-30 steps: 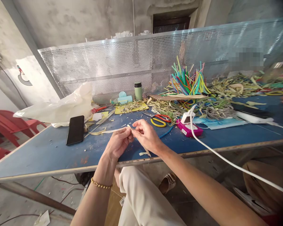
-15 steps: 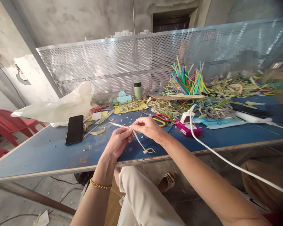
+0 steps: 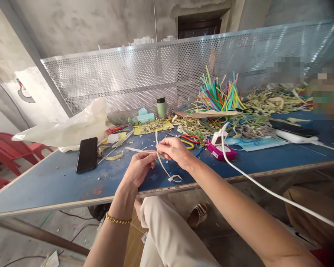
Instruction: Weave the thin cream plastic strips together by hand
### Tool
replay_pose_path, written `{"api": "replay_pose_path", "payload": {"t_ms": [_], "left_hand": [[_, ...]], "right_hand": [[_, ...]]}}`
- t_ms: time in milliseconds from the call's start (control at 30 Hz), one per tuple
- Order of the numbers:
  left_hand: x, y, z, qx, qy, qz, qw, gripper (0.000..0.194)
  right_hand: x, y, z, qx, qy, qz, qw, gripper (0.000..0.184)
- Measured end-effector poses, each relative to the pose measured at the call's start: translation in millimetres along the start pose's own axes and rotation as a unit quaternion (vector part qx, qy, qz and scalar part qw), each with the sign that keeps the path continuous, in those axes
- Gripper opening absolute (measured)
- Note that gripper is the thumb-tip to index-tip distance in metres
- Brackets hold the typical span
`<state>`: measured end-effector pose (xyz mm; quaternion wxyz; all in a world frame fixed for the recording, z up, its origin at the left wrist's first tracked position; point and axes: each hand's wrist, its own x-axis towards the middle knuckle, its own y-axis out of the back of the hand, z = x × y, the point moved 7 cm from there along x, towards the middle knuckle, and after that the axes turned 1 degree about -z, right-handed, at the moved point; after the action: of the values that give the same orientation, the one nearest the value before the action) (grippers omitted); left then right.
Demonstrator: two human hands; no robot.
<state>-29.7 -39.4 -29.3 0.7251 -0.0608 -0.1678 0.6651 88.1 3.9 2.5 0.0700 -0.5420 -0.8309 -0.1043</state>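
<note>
My left hand (image 3: 139,167) is closed, pinching narrow pale strips (image 3: 163,167) that look like dried husk or leaf. One end sticks out to the left above the hand, and another hangs down to a small curl on the table. My right hand (image 3: 174,151), also closed, pinches the strips beside the left fingertips, with one end (image 3: 156,137) standing up from between the fingers. Exactly how the strips cross is hidden by the fingers. Both hands are just above the blue table (image 3: 80,189), near its front edge.
A black phone (image 3: 86,155) and a pale plastic bag (image 3: 69,128) lie at left. Behind my hands are scissors (image 3: 187,144), dried leaf scraps (image 3: 193,126) and a green bottle (image 3: 161,108). Colourful pipe cleaners (image 3: 219,92), a magenta box (image 3: 221,151) and a white cable (image 3: 256,180) are at right.
The long strip that reached left across the table has shifted. Strip ends now point left, up and down from my fingers. My right fingers have moved slightly and now pinch the upright end.
</note>
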Motion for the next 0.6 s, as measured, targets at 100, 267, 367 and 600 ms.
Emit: {"api": "replay_pose_path", "payload": {"t_ms": [100, 267, 367, 600], "left_hand": [[0, -0.9, 0, -0.001, -0.005, -0.009, 1.0, 0.029], [1, 2.0, -2, -0.002, -0.003, 0.004, 1.0, 0.027], [2, 3.1, -3, -0.013, 0.003, 0.005, 1.0, 0.026], [1, 3.4, -4, -0.039, 0.017, -0.006, 0.999, 0.022]], "right_hand": [[-3, 1, -1, 0.013, 0.006, 0.009, 1.0, 0.017], [-2, -2, 4, 0.02, 0.004, 0.014, 1.0, 0.016], [0, -1, 10, 0.013, -0.002, 0.039, 0.999, 0.018], [-1, 3, 16, -0.007, -0.01, 0.086, 0.996, 0.017]]}}
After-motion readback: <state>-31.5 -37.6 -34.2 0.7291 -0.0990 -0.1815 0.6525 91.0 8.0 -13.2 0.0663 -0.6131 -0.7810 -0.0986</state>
